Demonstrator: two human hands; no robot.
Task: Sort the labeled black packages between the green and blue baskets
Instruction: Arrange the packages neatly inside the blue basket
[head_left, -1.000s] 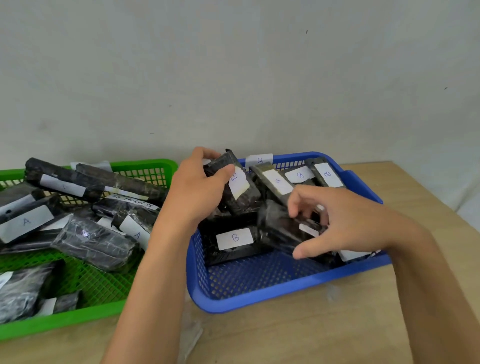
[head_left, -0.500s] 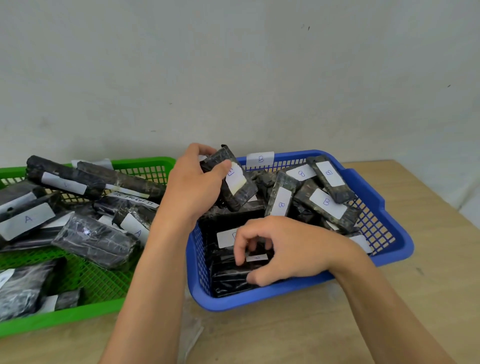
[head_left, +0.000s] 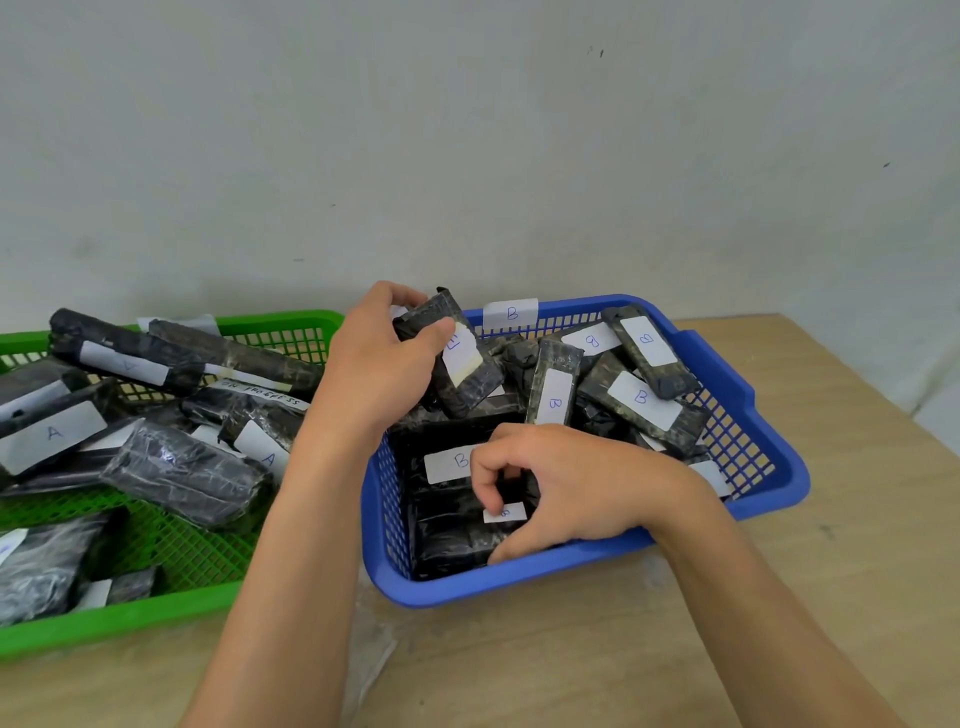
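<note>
**Change.** The right hand (head_left: 566, 483) has carried the lower package (head_left: 452, 540) from mid-basket down to the 7 o'clock corner of the blue basket (head_left: 519, 577). It has stayed there for the last half second. Its fingers (head_left: 488, 493) are curled round the package, thumb at the near edge, and have not yet let go. Another B-labelled package lies just beside it at 12 o'clock. This placement looks nearly complete.

The left hand (head_left: 379, 364) has not moved. Its fingers grip the raised package (head_left: 467, 384) above the basket's 10 o'clock corner. That label cannot be read with certainty.

**Clearances.** The near basket wall stands close against the lower package, so the right hand should withdraw upward. The green basket (head_left: 130, 623), at 9 o'clock, holds A packages and sits just beside the blue one. Open worktop (head_left: 779, 597) lies at 4 o'clock.
</note>
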